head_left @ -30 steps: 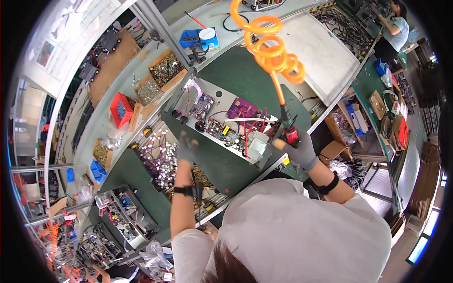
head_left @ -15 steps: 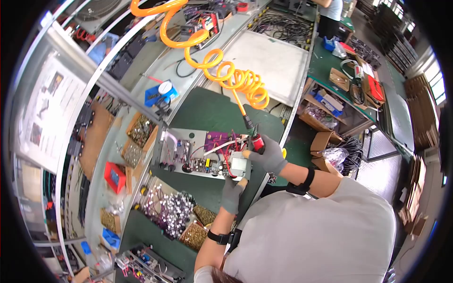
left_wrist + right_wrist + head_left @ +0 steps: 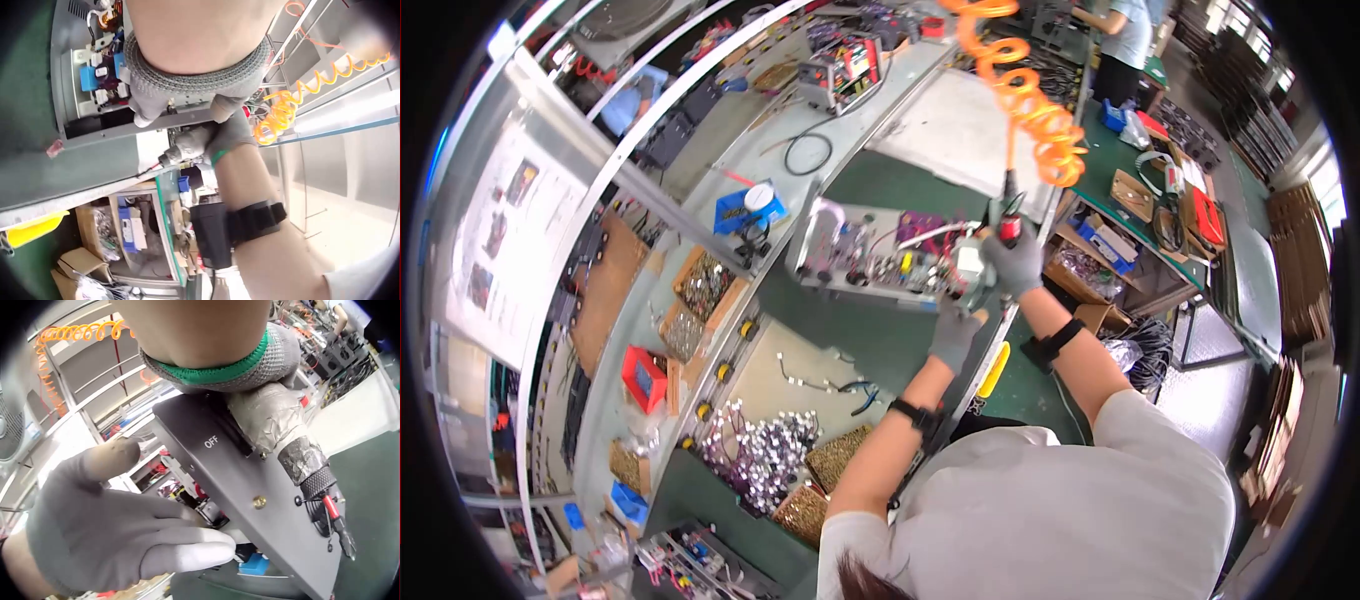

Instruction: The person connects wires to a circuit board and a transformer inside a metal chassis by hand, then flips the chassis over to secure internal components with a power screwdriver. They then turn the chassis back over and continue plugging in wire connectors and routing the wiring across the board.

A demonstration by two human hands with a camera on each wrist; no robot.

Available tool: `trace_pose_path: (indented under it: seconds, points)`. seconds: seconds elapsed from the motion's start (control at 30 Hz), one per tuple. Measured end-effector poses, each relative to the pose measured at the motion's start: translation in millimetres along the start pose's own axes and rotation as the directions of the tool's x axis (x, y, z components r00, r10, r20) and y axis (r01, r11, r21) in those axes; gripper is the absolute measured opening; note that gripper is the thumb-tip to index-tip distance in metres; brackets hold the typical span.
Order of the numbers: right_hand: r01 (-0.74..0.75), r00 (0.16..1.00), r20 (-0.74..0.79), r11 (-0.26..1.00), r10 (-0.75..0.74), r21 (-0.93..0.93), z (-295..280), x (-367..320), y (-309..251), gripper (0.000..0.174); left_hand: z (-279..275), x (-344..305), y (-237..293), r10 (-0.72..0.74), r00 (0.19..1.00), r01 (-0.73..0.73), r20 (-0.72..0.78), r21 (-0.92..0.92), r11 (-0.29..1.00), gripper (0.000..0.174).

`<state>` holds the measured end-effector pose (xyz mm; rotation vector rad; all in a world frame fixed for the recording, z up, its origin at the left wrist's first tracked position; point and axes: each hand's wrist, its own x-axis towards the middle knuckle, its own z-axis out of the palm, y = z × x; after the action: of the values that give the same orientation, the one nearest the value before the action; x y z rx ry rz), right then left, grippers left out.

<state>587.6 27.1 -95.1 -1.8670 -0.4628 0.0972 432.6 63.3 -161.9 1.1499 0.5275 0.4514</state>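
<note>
An open metal chassis (image 3: pixel 880 290) with circuit boards and wires sits on a green board (image 3: pixel 850 325). My left hand (image 3: pixel 955 338), gloved in grey, is at its near right corner. In the right wrist view the left hand (image 3: pixel 131 534) has straight fingers, fingertips by the edge of a dark panel (image 3: pixel 250 481) marked OFF. My right hand (image 3: pixel 1015 262) grips a red power driver (image 3: pixel 1010 228) on an orange coiled hose (image 3: pixel 1035 110). The driver's silver-taped body (image 3: pixel 269 415) and its bit (image 3: pixel 345 540) lie over the panel, contact unclear.
Left of the chassis, pliers (image 3: pixel 863 397) and a cable lie on a pale surface, beside a pile of white connectors (image 3: pixel 765 450) and trays of small parts (image 3: pixel 840 458). A red bin (image 3: pixel 643 378) and blue tray (image 3: pixel 748 208) stand farther left. Another person (image 3: pixel 1125 35) is beyond.
The chassis and green board have slid away from the connector pile, uncovering the pliers and pale surface. Both hands have moved with the chassis. Earlier, the left hand came over to its corner.
</note>
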Motion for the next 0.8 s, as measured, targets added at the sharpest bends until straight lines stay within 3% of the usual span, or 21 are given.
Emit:
trace_pose_path:
  seconds: [0.07,0.13,0.17,0.2,0.23,0.27,0.3,0.37,0.4,0.43,0.47,0.5,0.53,0.6,0.63,0.67,0.7,0.73,0.77,0.8]
  points:
    - [-0.032,0.999,0.030,0.999,0.031,0.033,-7.9,39.9,9.1,0.037,13.7,20.9,21.1,-0.009,0.998,0.013,0.066,-0.060,0.998,0.084]
    - [-0.019,1.000,-0.013,0.992,0.017,-0.125,-17.4,86.7,25.0,0.035,12.1,34.2,49.5,-0.158,0.963,0.109,0.218,0.222,0.969,0.085]
    - [0.006,0.998,-0.063,0.968,-0.023,-0.249,-25.0,80.5,-22.3,0.046,12.1,32.0,56.2,-0.162,0.964,0.084,0.213,0.333,0.939,0.085]
    - [-0.036,0.997,-0.071,0.844,-0.003,-0.536,-29.6,126.4,14.5,0.060,9.0,29.2,56.1,-0.175,0.963,0.067,0.204,0.445,0.893,0.086]
    - [-0.039,0.992,-0.116,0.785,-0.042,-0.618,-32.5,141.1,10.5,0.052,3.4,27.7,43.6,-0.153,0.975,0.036,0.162,0.565,0.824,0.084]
    - [-0.064,0.993,-0.119,0.730,-0.024,-0.680,-34.4,152.9,0.9,0.055,-10.7,21.3,32.9,-0.137,0.983,0.020,0.119,0.678,0.735,0.083]
    - [0.000,0.999,-0.035,0.684,-0.038,-0.730,-38.6,181.9,12.3,0.077,-27.3,-3.2,62.0,-0.282,0.957,0.179,0.068,0.628,0.757,0.080]
    - [0.057,0.993,-0.004,0.523,-0.115,-0.851,-40.2,220.4,18.5,0.076,-70.7,-32.9,36.2,-0.281,0.938,0.346,-0.204,0.589,0.731,0.077]
    - [0.065,0.995,0.021,0.505,-0.093,-0.861,-40.7,222.4,5.2,0.073,-92.7,-50.8,23.0,-0.276,0.899,0.430,-0.341,0.563,0.706,0.075]
    - [0.089,0.983,0.011,0.424,-0.182,-0.901,-42.1,259.9,34.9,0.070,-117.9,-76.0,6.1,-0.258,0.859,0.475,-0.443,0.499,0.725,0.072]
    - [0.097,0.987,0.040,0.380,-0.156,-0.920,-39.3,248.9,14.4,0.071,-149.2,-103.4,-23.7,-0.283,0.801,0.539,-0.527,0.432,0.723,0.071]
    - [0.234,0.947,0.111,0.414,-0.300,-0.879,-45.1,316.2,78.4,0.070,-173.0,-134.6,-41.8,-0.301,0.739,0.589,-0.603,0.360,0.724,0.069]
    - [0.374,0.851,0.145,0.387,-0.505,-0.843,-48.8,366.1,124.8,0.070,-187.8,-175.3,-37.3,-0.394,0.632,0.685,-0.667,0.243,0.687,0.066]
    - [0.327,0.914,0.177,0.403,-0.366,-0.855,-47.5,307.2,68.5,0.072,-212.3,-256.7,-71.5,-0.301,0.384,0.699,-0.873,0.062,0.713,0.059]
    - [0.273,0.945,0.167,0.403,-0.280,-0.874,-39.5,214.4,-11.8,0.072,-200.4,-292.9,-41.8,-0.387,0.189,0.530,-0.902,-0.238,0.814,0.059]
    - [0.326,0.936,0.217,0.455,-0.276,-0.828,-36.5,188.0,-25.2,0.071,-211.2,-339.0,-53.1,-0.391,0.125,0.654,-0.912,-0.221,0.724,0.063]
    - [0.397,0.909,0.246,0.513,-0.338,-0.761,-27.2,173.9,-22.7,0.068,-211.7,-375.2,-69.2,-0.337,-0.009,0.608,-0.941,-0.273,0.745,0.065]
    - [0.463,0.877,0.263,0.561,-0.402,-0.686,-17.6,156.9,-16.2,0.065,-210.6,-408.2,-87.3,-0.284,-0.143,0.555,-0.948,-0.315,0.770,0.067]
    - [0.519,0.855,0.357,0.625,-0.377,-0.583,-9.6,133.5,-16.8,0.060,-218.4,-443.7,-108.7,-0.341,-0.232,0.427,-0.911,-0.411,0.805,0.067]
    - [0.544,0.839,0.346,0.680,-0.421,-0.491,5.8,79.2,-44.6,0.052,-224.6,-472.9,-121.4,-0.405,-0.308,0.285,-0.861,-0.490,0.824,0.068]
